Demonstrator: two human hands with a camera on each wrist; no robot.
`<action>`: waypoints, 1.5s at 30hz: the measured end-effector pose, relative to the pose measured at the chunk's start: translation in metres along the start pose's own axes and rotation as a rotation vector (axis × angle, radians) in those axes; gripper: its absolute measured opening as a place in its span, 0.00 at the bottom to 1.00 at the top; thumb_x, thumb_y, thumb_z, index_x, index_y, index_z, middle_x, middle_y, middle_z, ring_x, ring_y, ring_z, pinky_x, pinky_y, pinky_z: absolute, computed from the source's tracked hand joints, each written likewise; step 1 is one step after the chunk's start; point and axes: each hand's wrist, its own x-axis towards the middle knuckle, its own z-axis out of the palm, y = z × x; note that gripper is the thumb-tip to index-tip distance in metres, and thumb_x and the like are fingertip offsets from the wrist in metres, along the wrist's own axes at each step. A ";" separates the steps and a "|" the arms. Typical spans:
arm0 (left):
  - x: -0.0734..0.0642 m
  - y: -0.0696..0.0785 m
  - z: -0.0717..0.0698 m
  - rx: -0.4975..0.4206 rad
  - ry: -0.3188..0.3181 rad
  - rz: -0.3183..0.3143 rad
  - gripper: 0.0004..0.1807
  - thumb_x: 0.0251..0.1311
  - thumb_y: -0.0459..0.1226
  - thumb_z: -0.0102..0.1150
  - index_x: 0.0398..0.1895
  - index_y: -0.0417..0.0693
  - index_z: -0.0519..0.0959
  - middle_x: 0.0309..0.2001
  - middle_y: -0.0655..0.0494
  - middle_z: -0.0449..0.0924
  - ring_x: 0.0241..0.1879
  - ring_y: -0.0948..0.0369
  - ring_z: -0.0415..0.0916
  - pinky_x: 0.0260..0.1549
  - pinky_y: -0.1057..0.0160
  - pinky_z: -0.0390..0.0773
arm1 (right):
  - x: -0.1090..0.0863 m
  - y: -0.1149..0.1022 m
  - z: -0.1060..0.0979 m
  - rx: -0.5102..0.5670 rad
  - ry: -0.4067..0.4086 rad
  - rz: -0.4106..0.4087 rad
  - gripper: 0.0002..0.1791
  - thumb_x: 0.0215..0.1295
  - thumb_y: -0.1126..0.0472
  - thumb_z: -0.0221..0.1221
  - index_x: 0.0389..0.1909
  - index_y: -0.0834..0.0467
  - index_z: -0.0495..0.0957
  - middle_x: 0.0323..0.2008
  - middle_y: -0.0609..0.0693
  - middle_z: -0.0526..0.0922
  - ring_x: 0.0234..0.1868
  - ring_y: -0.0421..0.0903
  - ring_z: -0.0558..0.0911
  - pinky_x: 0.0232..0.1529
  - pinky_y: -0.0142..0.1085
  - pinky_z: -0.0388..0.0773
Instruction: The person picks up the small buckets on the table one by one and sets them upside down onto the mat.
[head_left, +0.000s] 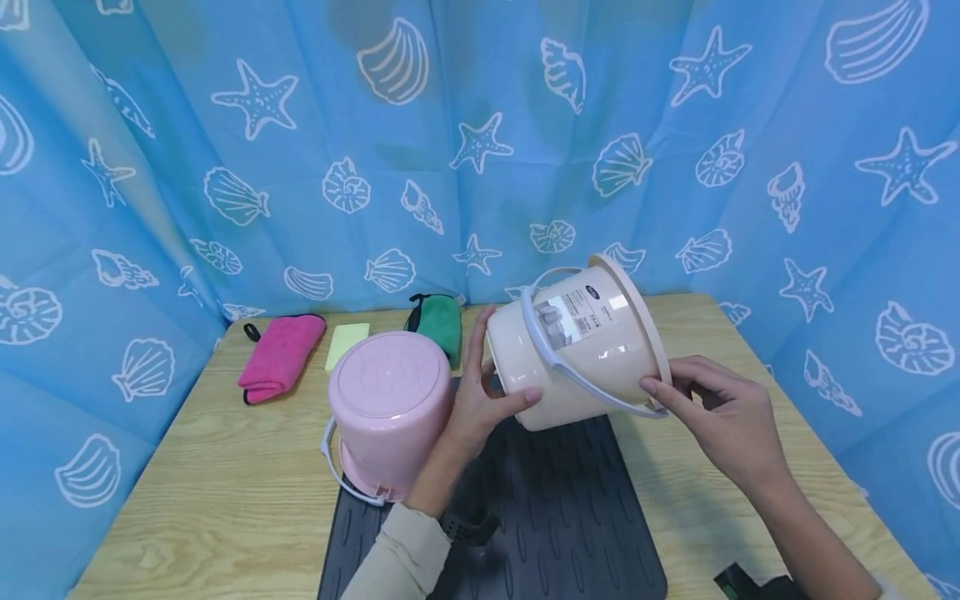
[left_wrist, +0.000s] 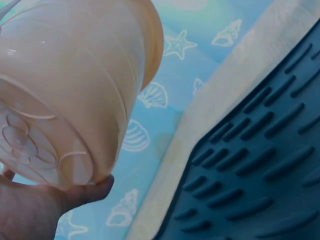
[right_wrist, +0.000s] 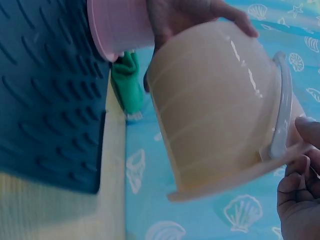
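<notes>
A cream bucket point(head_left: 600, 367) with a grey handle point(head_left: 551, 350) and a printed label is held tilted on its side above the dark ribbed mat point(head_left: 562, 517). Its base faces left and its rim faces right. My left hand point(head_left: 480, 400) grips the base end, thumb on the near side. In the left wrist view the moulded base point(left_wrist: 35, 145) shows above the thumb. At the rim, my right hand point(head_left: 723, 412) pinches the edge beside the handle's end. A pink bucket point(head_left: 390, 408) stands upside down on the mat, left of my left forearm.
Toward the back left of the wooden table point(head_left: 225, 492) lie a folded pink cloth point(head_left: 281, 358), a pale yellow block point(head_left: 348, 342) and a green cloth point(head_left: 438, 325). A blue curtain point(head_left: 480, 208) with shell and starfish prints surrounds the table's back and sides.
</notes>
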 end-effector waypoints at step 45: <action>0.006 0.096 -0.003 0.701 0.069 0.028 0.57 0.40 0.55 0.77 0.75 0.87 0.52 0.75 0.65 0.42 0.69 0.54 0.55 0.54 0.43 0.74 | -0.097 0.045 0.028 -0.371 -0.454 -0.297 0.17 0.51 0.63 0.75 0.44 0.52 0.85 0.41 0.38 0.79 0.38 0.35 0.79 0.35 0.28 0.80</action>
